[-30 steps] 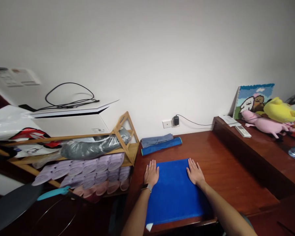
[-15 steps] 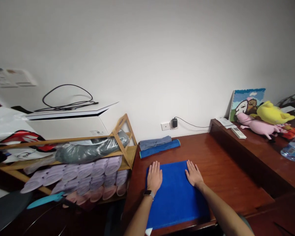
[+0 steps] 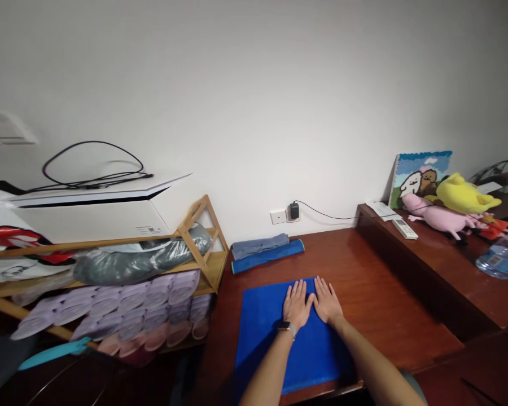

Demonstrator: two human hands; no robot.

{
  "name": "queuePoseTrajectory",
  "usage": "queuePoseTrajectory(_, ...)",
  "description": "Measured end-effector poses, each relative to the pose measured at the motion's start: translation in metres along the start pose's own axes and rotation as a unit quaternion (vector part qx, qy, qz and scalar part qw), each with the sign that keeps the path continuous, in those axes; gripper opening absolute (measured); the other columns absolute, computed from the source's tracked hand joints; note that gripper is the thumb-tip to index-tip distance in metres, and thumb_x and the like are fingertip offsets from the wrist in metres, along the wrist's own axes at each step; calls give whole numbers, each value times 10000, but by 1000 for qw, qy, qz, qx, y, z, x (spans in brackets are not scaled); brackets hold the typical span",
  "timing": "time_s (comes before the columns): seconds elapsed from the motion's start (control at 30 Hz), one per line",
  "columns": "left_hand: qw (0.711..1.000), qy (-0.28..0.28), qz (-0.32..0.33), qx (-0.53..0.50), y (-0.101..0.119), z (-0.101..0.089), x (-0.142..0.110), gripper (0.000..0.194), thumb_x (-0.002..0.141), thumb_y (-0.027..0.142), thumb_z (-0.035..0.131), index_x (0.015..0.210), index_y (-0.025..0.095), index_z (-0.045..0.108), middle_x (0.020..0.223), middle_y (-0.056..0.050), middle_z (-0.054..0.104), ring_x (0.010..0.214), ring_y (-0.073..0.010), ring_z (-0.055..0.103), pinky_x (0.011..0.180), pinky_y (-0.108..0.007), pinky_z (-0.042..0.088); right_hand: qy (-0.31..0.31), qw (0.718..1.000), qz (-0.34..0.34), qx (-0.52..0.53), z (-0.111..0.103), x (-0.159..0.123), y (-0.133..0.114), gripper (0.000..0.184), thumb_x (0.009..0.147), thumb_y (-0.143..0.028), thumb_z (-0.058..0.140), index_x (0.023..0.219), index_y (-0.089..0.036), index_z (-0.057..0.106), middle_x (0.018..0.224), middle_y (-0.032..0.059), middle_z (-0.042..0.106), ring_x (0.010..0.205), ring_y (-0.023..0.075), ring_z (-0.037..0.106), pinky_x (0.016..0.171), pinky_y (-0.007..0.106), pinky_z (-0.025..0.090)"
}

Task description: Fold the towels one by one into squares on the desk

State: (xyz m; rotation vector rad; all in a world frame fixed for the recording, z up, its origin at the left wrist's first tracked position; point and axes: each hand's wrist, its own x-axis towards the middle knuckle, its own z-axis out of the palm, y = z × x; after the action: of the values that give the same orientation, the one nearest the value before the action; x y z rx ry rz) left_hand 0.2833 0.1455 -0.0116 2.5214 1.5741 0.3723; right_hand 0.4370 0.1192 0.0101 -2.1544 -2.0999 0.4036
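Observation:
A blue towel [image 3: 260, 327] lies spread flat on the reddish-brown wooden table [image 3: 372, 287]. My left hand [image 3: 297, 307], with a watch on its wrist, rests palm down on the towel's upper right part, fingers stretched out. Beside it my right hand [image 3: 327, 299] lies flat at the towel's right edge near the far corner, fingers extended. The thumbs of the two hands meet or nearly meet. Behind the towel, a grey-blue rolled towel [image 3: 260, 246] and a blue rolled towel [image 3: 268, 256] lie side by side near the wall.
A wooden rack [image 3: 218, 265] with several slippers [image 3: 161, 293] and a white box [image 3: 97, 217] stands at the left. On the raised surface at the right are a remote [image 3: 405, 229], plush toys [image 3: 465, 194] and a plastic bottle [image 3: 499, 262]. A charger [image 3: 294, 211] is plugged into the wall.
My left hand has slid right across the towel, from its left edge to beside my right hand. My right hand stays flat near the towel's far right corner. The view has turned slightly right.

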Motion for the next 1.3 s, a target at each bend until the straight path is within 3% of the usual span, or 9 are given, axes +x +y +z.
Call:
queuePoseTrajectory(0.2, 971, 33, -211, 104, -122, -38, -51, 645, 1061, 431, 180, 1656, 198, 269, 1686, -97, 347, 1580, -286, 278, 1289, -543, 220, 9, 1000, 3, 22, 6, 1, 2, 702, 1053, -474, 142, 1682, -163, 108, 1750, 31, 113, 1617, 180, 57, 1296, 398, -14)
queuePoseTrajectory(0.3, 963, 43, -232, 131, -159, -45, -71, 643, 1059, 406, 193, 1662, 188, 243, 1688, -103, 340, 1571, -260, 305, 1287, -501, 232, 7, 1000, 5, 16, 5, 1, 2, 707, 1052, -469, 151, 1680, -147, 115, 1751, 39, 114, 1617, 183, 65, 1297, 398, -14)
queuePoseTrajectory(0.5, 962, 53, -236, 125, -154, -47, -73, 635, 1058, 394, 200, 1647, 178, 295, 1691, -97, 334, 1574, -250, 300, 1293, -479, 221, -16, 1000, 24, 8, -3, -5, -5, 715, 1059, -477, 119, 1676, -117, 102, 1754, 42, 85, 1617, 180, 52, 1302, 397, 14)
queuePoseTrajectory(0.73, 963, 57, -239, 113, -150, -49, -71, 633, 1056, 397, 199, 1649, 198, 291, 1692, -92, 340, 1574, -241, 300, 1297, -478, 194, 0, 1000, 17, -4, 9, -36, -3, 722, 1060, -503, 85, 1676, -128, 120, 1750, 39, 114, 1617, 188, 56, 1303, 403, 3)
queuePoseTrajectory(0.93, 965, 51, -231, 116, -153, -56, -73, 656, 1055, 442, 189, 1631, 168, 341, 1685, -110, 358, 1573, -269, 304, 1291, -492, 210, 1, 1000, 23, 0, 9, -42, -4, 705, 1060, -477, 88, 1676, -135, 112, 1750, 34, 101, 1618, 186, 46, 1302, 403, -1)
queuePoseTrajectory(1.0, 964, 63, -224, 131, -146, -59, -71, 657, 1053, 453, 204, 1625, 170, 358, 1662, -123, 400, 1562, -297, 326, 1286, -535, 211, 1, 1000, 22, 2, 8, -41, -5, 705, 1059, -476, 94, 1676, -135, 119, 1750, 36, 103, 1618, 189, 51, 1302, 404, -5)
queuePoseTrajectory(1.07, 969, 76, -196, 130, -123, -59, -65, 654, 1057, 451, 198, 1624, 170, 364, 1652, -128, 416, 1564, -309, 320, 1287, -557, 199, 2, 1000, 21, 7, 9, -40, -5, 707, 1058, -475, 99, 1675, -132, 122, 1749, 39, 106, 1617, 191, 59, 1303, 409, -4)
queuePoseTrajectory(1.17, 990, 61, -97, 83, -58, -45, -53, 657, 1071, 431, 137, 1622, 150, 360, 1677, -114, 367, 1581, -275, 280, 1302, -516, 199, 6, 1000, 20, 13, 10, -40, -3, 711, 1056, -473, 100, 1674, -121, 121, 1749, 39, 106, 1618, 195, 58, 1304, 418, -2)
queuePoseTrajectory(1.3, 1000, -3, 28, 6, 30, -9, -41, 652, 1077, 470, 130, 1648, 195, 283, 1695, -65, 339, 1593, -222, 244, 1314, -467, 212, 0, 1000, 3, -3, 13, -41, 1, 691, 1051, -433, 123, 1673, -135, 149, 1750, 34, 96, 1619, 210, 40, 1302, 435, 3)
